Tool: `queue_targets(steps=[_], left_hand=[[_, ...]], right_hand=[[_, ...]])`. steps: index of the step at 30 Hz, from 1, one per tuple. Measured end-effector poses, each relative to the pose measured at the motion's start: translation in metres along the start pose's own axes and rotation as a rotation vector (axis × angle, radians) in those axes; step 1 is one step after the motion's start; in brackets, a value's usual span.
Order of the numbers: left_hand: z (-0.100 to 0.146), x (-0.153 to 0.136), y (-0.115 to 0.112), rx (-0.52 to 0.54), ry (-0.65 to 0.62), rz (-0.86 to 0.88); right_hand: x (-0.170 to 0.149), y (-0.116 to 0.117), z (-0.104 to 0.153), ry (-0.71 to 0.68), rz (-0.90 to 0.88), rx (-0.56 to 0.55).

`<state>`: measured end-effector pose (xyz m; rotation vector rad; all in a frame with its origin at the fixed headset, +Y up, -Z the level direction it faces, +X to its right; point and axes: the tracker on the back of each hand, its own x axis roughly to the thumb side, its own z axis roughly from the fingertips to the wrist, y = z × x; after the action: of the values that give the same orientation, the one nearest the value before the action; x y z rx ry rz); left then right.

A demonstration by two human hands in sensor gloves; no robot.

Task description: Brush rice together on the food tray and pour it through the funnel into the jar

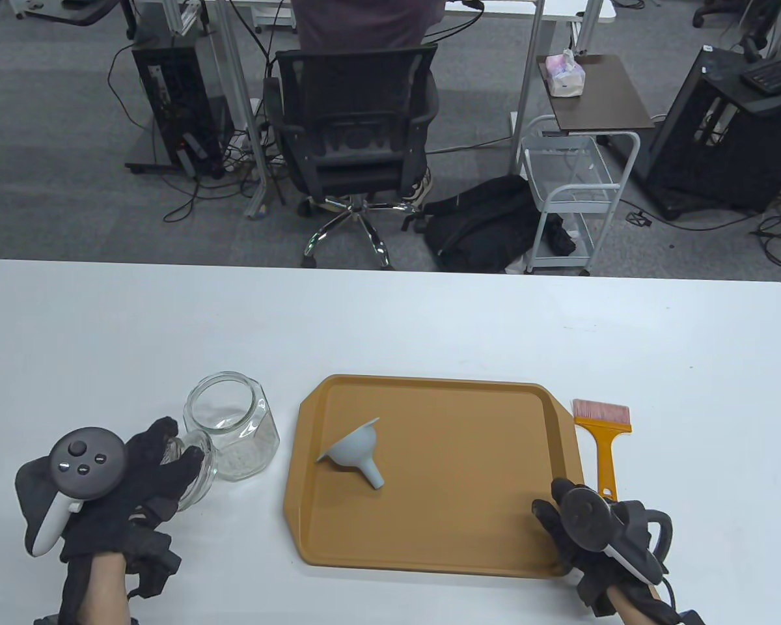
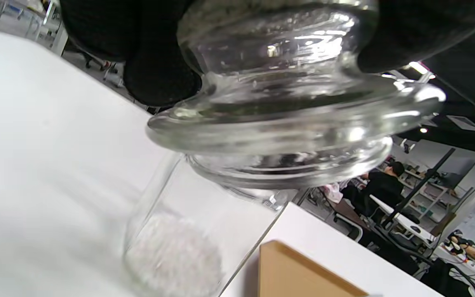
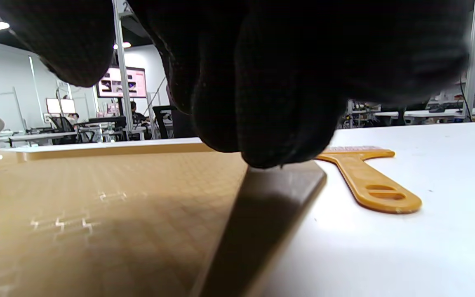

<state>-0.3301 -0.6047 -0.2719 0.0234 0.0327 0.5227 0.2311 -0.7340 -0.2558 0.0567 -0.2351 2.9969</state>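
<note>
The open glass jar (image 1: 231, 423) stands left of the orange-brown food tray (image 1: 442, 521), with white rice (image 2: 171, 255) at its bottom. My left hand (image 1: 179, 449) grips the jar's glass lid (image 1: 195, 475) just beside the jar, near its front left. In the left wrist view the lid (image 2: 295, 103) hangs tilted above the jar (image 2: 159, 222). A grey funnel (image 1: 358, 452) lies on its side on the tray's left half. My right hand (image 1: 550, 504) holds the tray's near right rim, fingers (image 3: 278, 136) curled onto it. The orange-handled brush (image 1: 602, 443) lies on the table right of the tray.
The white table's (image 1: 390, 325) far edge borders an office floor with a black chair (image 1: 358, 130), a backpack and a white cart. Bare tabletop lies beyond the tray and jar. The brush handle (image 3: 369, 181) lies close to my right hand.
</note>
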Motion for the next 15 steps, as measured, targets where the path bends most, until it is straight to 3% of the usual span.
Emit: queue_targets(steps=[8, 15], left_hand=[[-0.041, 0.045, -0.002, 0.031, 0.051, -0.157], [-0.077, 0.048, -0.02, 0.039, 0.107, -0.24]], right_hand=[[0.006, -0.004, 0.003, -0.031, -0.002, -0.029], [0.017, -0.011, 0.01, -0.073, -0.003, -0.044]])
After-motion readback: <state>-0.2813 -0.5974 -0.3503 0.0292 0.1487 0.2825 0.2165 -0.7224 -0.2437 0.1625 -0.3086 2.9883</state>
